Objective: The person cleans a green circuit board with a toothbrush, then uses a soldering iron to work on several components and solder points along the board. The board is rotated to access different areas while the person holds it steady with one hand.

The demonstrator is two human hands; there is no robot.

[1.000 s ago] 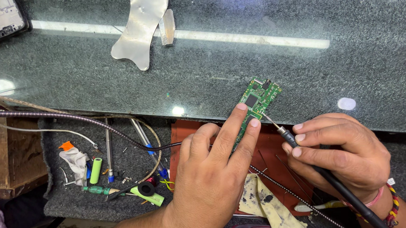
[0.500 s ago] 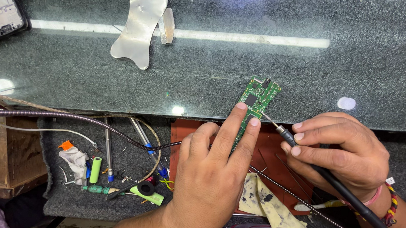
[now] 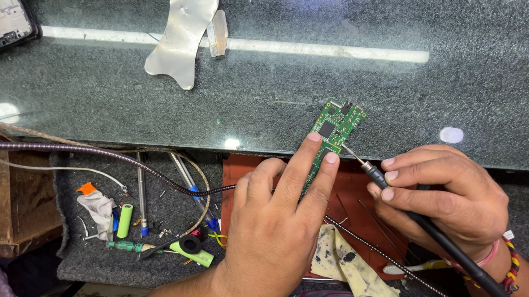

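Note:
A narrow green circuit board (image 3: 337, 126) lies at the front edge of the dark glass-topped counter (image 3: 404, 96). My left hand (image 3: 278, 224) presses two fingers flat on the board's near end and pins it down. My right hand (image 3: 447, 195) grips a black soldering iron (image 3: 391, 198) like a pen. Its thin metal tip touches the board's right edge just beside my left fingertips. The iron's black cord runs off toward the lower right.
A red mat (image 3: 360, 205) and a stained yellow cloth (image 3: 346, 263) lie under my hands. To the left lie a braided cable (image 3: 90, 153), green cylinders (image 3: 125, 220), tape and small tools. A bent metal plate (image 3: 183, 28) and a device frame (image 3: 1, 9) rest at the back of the counter.
Both hands and the board stay almost still; the iron's tip keeps to the same spot at the board's right edge.

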